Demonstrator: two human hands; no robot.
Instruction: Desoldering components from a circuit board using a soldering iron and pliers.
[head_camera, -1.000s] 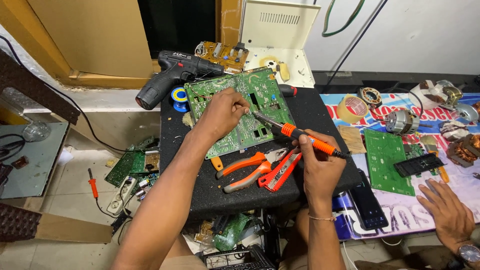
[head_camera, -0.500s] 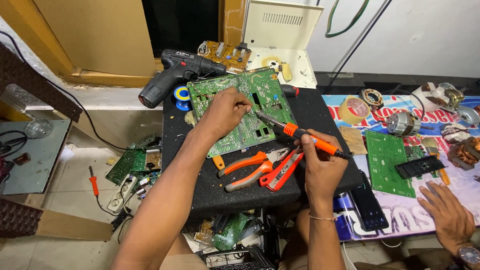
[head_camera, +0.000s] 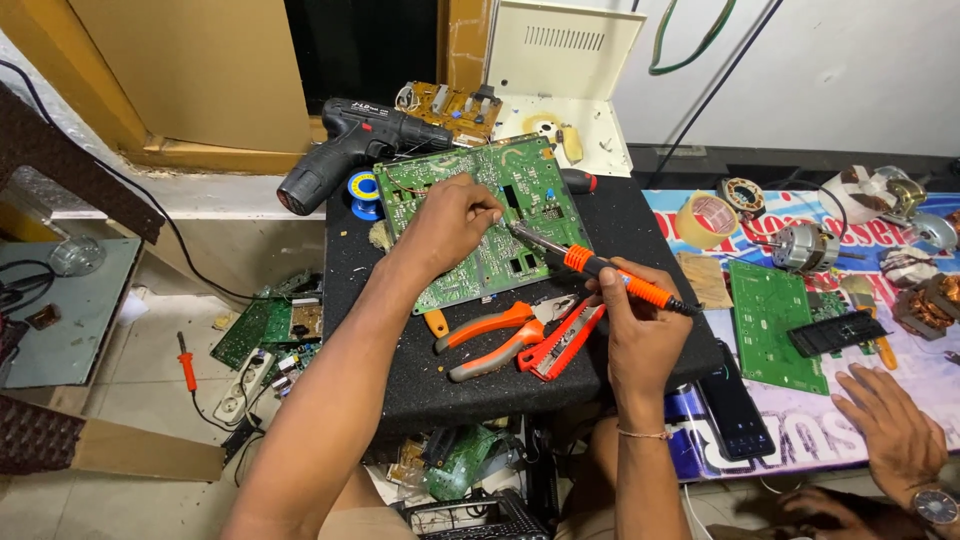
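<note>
Pliers (head_camera: 490, 340) lie beside circuit board (head_camera: 480, 220), near right hand (head_camera: 640, 335).

Pliers (head_camera: 490, 338) before circuit board (head_camera: 480, 215); drill (head_camera: 350, 145) behind

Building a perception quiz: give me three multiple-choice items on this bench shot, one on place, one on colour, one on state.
1. Where do the pliers lie?
A. On the black mat, near the circuit board
B. On the floor
C. On the drill

2. What colour is the soldering iron grip?
A. Blue
B. Orange
C. Green

3. What is the right hand doing?
A. Resting empty
B. Holding the drill
C. Gripping the iron, tip at the board

Key: 1 A, pliers lie on the mat below the board; 2 B, the grip is orange; 3 C, fingers wrap the iron while the left hand rests on the board.
</note>
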